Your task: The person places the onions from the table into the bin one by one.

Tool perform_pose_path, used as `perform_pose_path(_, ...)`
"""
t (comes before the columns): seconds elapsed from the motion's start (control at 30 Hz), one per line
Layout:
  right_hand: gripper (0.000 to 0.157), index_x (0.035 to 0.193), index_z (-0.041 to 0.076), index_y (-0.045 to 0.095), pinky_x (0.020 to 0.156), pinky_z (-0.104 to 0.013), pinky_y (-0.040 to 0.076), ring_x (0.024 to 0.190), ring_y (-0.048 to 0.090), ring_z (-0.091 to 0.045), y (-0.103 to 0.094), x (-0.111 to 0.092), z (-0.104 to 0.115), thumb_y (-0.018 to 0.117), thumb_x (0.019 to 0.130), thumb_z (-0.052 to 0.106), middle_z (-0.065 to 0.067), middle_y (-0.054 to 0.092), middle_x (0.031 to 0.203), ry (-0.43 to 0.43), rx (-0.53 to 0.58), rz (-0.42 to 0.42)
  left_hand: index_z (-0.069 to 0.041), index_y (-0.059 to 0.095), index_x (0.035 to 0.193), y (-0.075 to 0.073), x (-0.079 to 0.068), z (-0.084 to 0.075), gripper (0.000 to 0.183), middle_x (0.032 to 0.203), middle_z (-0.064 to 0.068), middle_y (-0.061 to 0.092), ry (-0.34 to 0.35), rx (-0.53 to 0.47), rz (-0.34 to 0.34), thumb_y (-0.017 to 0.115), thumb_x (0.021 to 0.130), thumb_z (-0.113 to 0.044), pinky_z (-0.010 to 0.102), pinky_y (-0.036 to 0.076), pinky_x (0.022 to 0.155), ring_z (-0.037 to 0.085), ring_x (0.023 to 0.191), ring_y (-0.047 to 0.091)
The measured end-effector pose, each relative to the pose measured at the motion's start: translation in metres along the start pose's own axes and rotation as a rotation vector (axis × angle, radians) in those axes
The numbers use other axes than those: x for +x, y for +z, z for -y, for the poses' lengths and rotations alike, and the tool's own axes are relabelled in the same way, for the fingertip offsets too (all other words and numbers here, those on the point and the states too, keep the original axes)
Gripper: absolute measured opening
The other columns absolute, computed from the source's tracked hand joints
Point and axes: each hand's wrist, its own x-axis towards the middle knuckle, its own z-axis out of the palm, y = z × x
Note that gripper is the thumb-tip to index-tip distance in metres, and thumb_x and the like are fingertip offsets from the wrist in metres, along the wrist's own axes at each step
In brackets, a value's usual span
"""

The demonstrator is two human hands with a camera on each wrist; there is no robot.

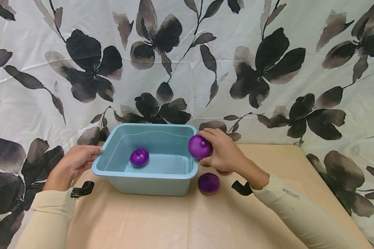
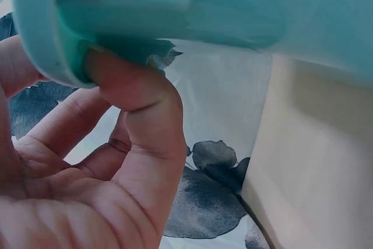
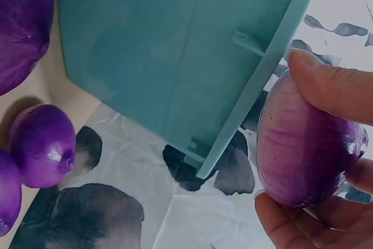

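Holding a purple onion beside a steadied basin

The left hand pinches the basin's left end, one digit tucked beneath the overhanging lip; the projecting edge offers a ready hold, and this grip probably keeps the vessel from sliding on the desk. The right hand pinches the purple onion between thumb and fingers set on opposite sides, an arrangement suited to a smooth, rounded body. The purple onion is raised off the desk, just beside the basin's right end, its height presumably chosen to clear the wall. A second onion rests on the basin's floor, left of centre. Outside, a third onion lies near the right end, conveniently below the right hand; the right-wrist view shows another onion among those grouped there
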Motion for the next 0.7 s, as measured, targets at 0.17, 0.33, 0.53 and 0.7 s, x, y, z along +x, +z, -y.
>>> perform_pose_path(0.17,0.079,0.133,0.011,0.066,0.097,-0.051,0.056,0.121,0.06,-0.03,0.004,0.009,0.004,0.096,0.061,0.022,-0.011,0.066,0.132,-0.032,0.004,0.011,-0.024,0.074,0.087,0.0,-0.001,0.0,0.021,0.083,-0.012,0.071,-0.006,0.016,-0.007,0.062,0.1,-0.014,0.022,0.063,0.073,0.003,0.077,0.071)
perform_pose_path(0.33,0.077,0.134,0.013,0.066,0.095,-0.049,0.056,0.12,0.06,-0.028,0.01,0.019,0.008,0.095,0.063,0.022,-0.009,0.067,0.133,-0.053,0.02,0.038,-0.021,0.074,0.092,-0.002,-0.003,0.0,0.016,0.085,-0.012,0.069,-0.016,0.035,-0.008,0.061,0.101,-0.015,0.022,0.063,0.073,0.002,0.079,0.07)
perform_pose_path(0.53,0.078,0.135,0.014,0.065,0.099,-0.048,0.055,0.12,0.06,-0.028,0.013,0.029,0.014,0.096,0.063,0.023,-0.008,0.066,0.133,-0.067,0.001,0.064,-0.024,0.073,0.088,0.001,0.0,-0.002,0.02,0.084,-0.012,0.07,-0.01,0.018,0.008,0.062,0.1,-0.014,0.022,0.062,0.073,0.002,0.079,0.07)
perform_pose_path(0.7,0.078,0.134,0.014,0.065,0.1,-0.047,0.056,0.126,0.059,-0.028,0.016,0.041,0.024,0.098,0.064,0.024,-0.009,0.065,0.133,-0.102,0.007,0.11,-0.024,0.072,0.087,0.002,0.0,-0.002,0.02,0.082,-0.012,0.07,-0.011,0.02,0.001,0.061,0.1,-0.014,0.022,0.063,0.072,0.002,0.077,0.071)
